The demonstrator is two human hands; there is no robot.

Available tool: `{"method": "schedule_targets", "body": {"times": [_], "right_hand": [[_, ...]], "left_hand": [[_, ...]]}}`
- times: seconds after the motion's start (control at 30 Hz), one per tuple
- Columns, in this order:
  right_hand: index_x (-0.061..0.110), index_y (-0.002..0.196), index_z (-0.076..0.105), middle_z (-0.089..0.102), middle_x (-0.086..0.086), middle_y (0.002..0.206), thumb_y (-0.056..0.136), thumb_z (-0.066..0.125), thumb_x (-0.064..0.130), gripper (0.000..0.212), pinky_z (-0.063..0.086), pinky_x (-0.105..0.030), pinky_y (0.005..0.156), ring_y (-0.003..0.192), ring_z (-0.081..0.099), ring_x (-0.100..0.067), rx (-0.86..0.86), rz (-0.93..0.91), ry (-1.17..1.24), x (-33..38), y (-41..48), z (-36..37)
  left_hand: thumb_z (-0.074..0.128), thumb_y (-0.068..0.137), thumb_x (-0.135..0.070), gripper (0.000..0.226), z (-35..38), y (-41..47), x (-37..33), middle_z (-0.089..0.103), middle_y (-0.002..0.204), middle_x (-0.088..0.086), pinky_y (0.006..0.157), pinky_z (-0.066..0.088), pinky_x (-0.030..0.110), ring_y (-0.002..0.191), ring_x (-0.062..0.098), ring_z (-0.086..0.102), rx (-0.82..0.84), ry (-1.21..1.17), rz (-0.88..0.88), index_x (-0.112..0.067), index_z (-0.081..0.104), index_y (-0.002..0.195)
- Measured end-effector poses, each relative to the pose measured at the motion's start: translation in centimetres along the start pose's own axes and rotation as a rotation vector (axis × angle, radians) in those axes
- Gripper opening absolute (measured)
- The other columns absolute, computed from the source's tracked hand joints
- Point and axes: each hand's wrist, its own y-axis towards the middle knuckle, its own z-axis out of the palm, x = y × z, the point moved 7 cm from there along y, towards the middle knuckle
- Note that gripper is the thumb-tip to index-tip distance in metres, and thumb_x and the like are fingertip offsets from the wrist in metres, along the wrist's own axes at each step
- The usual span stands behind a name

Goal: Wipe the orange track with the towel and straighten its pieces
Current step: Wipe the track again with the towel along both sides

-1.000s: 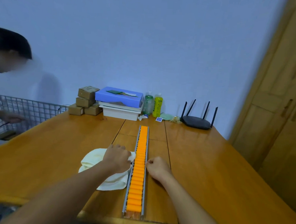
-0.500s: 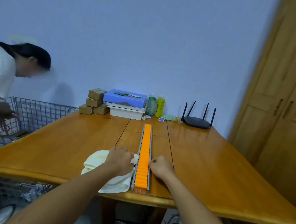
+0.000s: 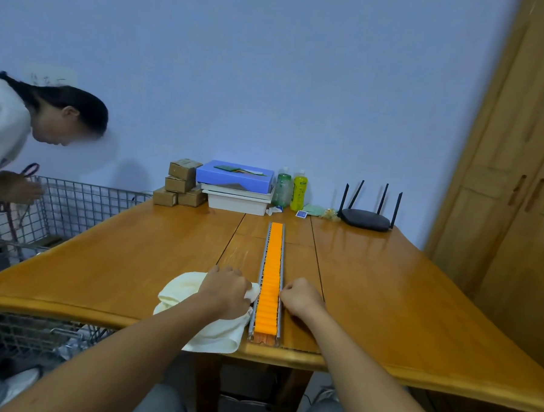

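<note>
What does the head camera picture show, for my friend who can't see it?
Two hands work at a long orange track on a wooden table: the left hand presses a pale towel beside it, and the right hand, curled shut, touches its other rail. Boxes, bottles and a router sit by the wall.

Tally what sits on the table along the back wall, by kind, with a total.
Cardboard boxes: 4
Blue box: 1
White trays under it: 2
Bottles: 2
Router: 1
Small scraps near the bottles: too small to count
Total: 10
</note>
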Motion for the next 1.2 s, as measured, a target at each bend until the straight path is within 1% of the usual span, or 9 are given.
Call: {"method": "schedule_targets", "body": {"times": [0.13,0.27,0.33,0.43,0.5,0.63,0.83,1.03,1.2], "right_hand": [[0.025,0.064,0.061,0.053,-0.001,0.063,0.085,0.054,0.027,0.022,0.038,-0.034,0.059,0.059,0.05,-0.02,0.042,-0.015,0.008,-0.2,0.7,0.1],[0.018,0.065,0.071,0.063,0.0,0.059,0.085,0.056,0.027,0.027,0.046,-0.032,0.06,0.058,0.058,-0.019,0.115,-0.016,0.044,-0.5,1.3,0.0],[0.013,0.071,0.075,0.068,-0.002,0.061,0.088,0.057,0.028,0.029,0.049,-0.032,0.062,0.058,0.059,-0.017,0.163,-0.008,0.067,-0.7,1.6,0.2],[0.005,0.085,0.077,0.075,-0.009,0.073,0.091,0.059,0.028,0.03,0.05,-0.034,0.065,0.058,0.058,-0.017,0.21,-0.002,0.102,-0.9,2.0,0.3],[0.004,0.092,0.076,0.072,-0.004,0.071,0.094,0.059,0.025,0.027,0.048,-0.033,0.062,0.054,0.055,-0.014,0.25,-0.003,0.114,-0.8,2.0,0.2],[0.007,0.106,0.072,0.071,0.001,0.077,0.098,0.06,0.023,0.022,0.038,-0.026,0.051,0.05,0.052,-0.009,0.346,0.008,0.132,-0.6,2.0,-0.3],[0.013,0.105,0.069,0.074,0.002,0.082,0.098,0.064,0.024,0.014,0.036,-0.023,0.048,0.053,0.055,-0.007,0.472,0.047,0.13,-0.8,3.3,-0.1],[0.011,0.107,0.068,0.074,0.002,0.081,0.096,0.065,0.021,0.015,0.035,-0.023,0.049,0.055,0.055,-0.008,0.488,0.056,0.167,-0.8,3.2,-0.2],[0.01,0.109,0.069,0.071,0.003,0.078,0.098,0.061,0.022,0.018,0.035,-0.024,0.05,0.053,0.052,-0.008,0.407,0.053,0.156,-0.6,2.2,-0.4]], "left_hand": [[0.051,0.1,-0.045,0.043,0.1,1.4,0.2,0.066,0.126,0.003,0.107,0.037,0.044,0.118,0.023,0.056,-0.009,0.012,-0.007,-0.022,0.064,0.134],[0.053,0.099,-0.044,0.041,0.2,3.1,0.4,0.067,0.123,0.003,0.105,0.038,0.043,0.115,0.023,0.057,-0.017,-0.002,-0.012,-0.021,0.066,0.131],[0.053,0.099,-0.044,0.041,0.3,4.1,0.6,0.067,0.124,0.003,0.105,0.038,0.043,0.117,0.023,0.057,-0.022,0.008,-0.02,-0.021,0.066,0.131],[0.053,0.099,-0.045,0.041,0.5,5.6,0.9,0.067,0.123,0.002,0.104,0.039,0.042,0.117,0.022,0.057,-0.029,0.024,-0.026,-0.021,0.067,0.129],[0.052,0.099,-0.045,0.041,0.6,6.7,1.1,0.067,0.124,0.002,0.103,0.039,0.041,0.117,0.022,0.057,-0.025,0.018,-0.028,-0.02,0.067,0.128],[0.053,0.098,-0.047,0.042,1.1,9.0,1.8,0.068,0.121,0.001,0.1,0.042,0.04,0.114,0.021,0.058,-0.032,0.014,-0.041,-0.021,0.067,0.127],[0.054,0.097,-0.047,0.043,1.5,11.3,2.5,0.067,0.122,0.002,0.101,0.042,0.041,0.116,0.022,0.057,-0.03,0.015,-0.066,-0.021,0.067,0.128],[0.053,0.098,-0.047,0.044,1.6,11.1,2.6,0.067,0.123,0.002,0.1,0.042,0.041,0.117,0.023,0.057,-0.036,0.017,-0.059,-0.02,0.065,0.131],[0.054,0.097,-0.047,0.044,1.3,9.9,2.1,0.067,0.124,0.002,0.103,0.041,0.042,0.118,0.023,0.057,-0.036,0.025,-0.055,-0.021,0.065,0.131]]}}
